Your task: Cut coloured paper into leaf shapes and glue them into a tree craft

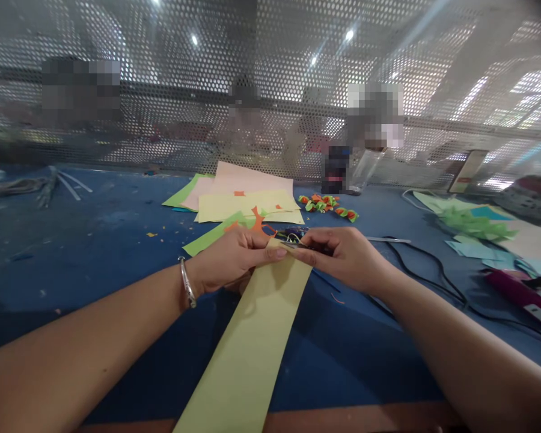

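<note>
A long pale yellow paper strip (252, 349) runs from the near table edge up to my hands. My left hand (241, 255) pinches its far left corner between thumb and fingers. At the strip's far right corner, my right hand (338, 252) is closed round what looks like small scissors (293, 244). Only a thin metal blade shows at the paper's edge; the handles are hidden in my fingers. A narrow curl of yellow paper stands up beside the blade. Just beyond my hands lie orange paper scraps (258, 221) and a green paper piece (216, 234).
Stacked coloured sheets (247, 177) lie beyond my hands, with green and orange paper twists (322, 203) to their right. A black cable (433, 264) and a purple power strip (518, 294) are at right, near green paper pieces (478, 222). A perforated metal screen (270, 72) borders the blue table.
</note>
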`<state>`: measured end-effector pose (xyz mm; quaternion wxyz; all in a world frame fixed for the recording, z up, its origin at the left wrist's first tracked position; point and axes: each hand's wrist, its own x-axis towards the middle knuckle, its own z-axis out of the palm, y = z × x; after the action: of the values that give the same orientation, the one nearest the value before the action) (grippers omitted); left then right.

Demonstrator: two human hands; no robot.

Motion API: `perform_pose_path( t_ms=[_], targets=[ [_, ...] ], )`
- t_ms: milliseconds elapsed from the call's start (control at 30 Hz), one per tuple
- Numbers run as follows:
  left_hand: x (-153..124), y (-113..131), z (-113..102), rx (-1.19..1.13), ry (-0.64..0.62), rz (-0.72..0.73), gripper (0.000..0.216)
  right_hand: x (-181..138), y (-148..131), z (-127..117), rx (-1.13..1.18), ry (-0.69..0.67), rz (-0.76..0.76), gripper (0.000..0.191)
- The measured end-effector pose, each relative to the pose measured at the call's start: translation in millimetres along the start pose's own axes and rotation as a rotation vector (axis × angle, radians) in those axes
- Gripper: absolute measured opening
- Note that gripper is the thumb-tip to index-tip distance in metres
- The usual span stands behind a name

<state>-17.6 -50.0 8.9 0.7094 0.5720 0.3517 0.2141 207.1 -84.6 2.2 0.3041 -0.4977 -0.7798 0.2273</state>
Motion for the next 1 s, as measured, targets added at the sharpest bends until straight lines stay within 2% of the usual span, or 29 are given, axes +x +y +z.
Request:
perform_pose_path(
  t_ms=[167,433,1000],
  targets=[
    [1.3,-2.7,-2.1,-0.006,0.010,0.005,0.022,0.0,-0.8,0.3,0.004,0.005,0.008,0.043],
    [3.1,-3.2,-2.7,-0.045,-0.051,-0.016,0.020,-0.9,-0.7,0.7,-0.014,-0.006,0.001,0.042],
    [1.2,-1.6,0.3,-0.045,-0.021,-0.052,0.022,-0.2,-0.5,1.2,-0.012,-0.009,-0.010,0.040]
  ],
)
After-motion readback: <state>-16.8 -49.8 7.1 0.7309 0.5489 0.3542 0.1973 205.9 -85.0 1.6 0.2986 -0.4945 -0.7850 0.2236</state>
